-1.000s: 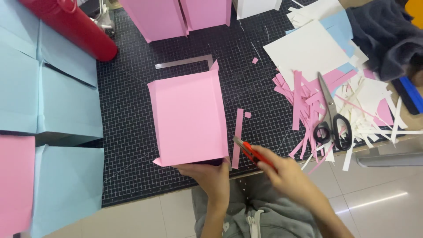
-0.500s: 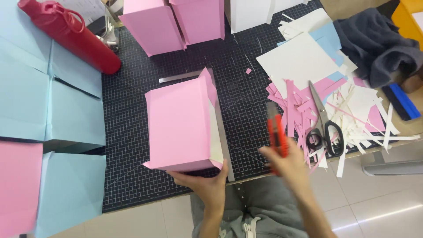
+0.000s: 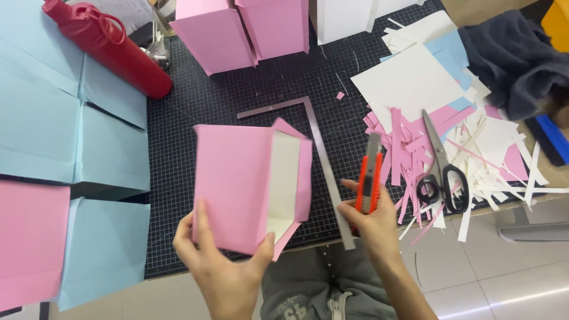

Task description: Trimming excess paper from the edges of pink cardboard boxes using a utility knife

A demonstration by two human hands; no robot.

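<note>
Above the dark cutting mat [image 3: 249,106], both hands are closed on paper-craft items.
Left hand [image 3: 222,269] grips the near edge of a folded pink paper box [image 3: 237,184], raised and tilted, white inside showing. Right hand [image 3: 370,222] is wrapped around an orange utility knife [image 3: 370,175], blade end away from the person. A metal L-square [image 3: 323,160] lies between the hands; black scissors [image 3: 441,172] rest on paper strips [image 3: 409,142] just right of the right hand.

A folded pink paper box [image 3: 249,184], open on its white-lined side, was held in the left hand [image 3: 222,269] above the desk's near edge. Two more pink paper boxes [image 3: 246,29] stood at the far edge, beside what seemed a white paper box [image 3: 341,18].
</note>
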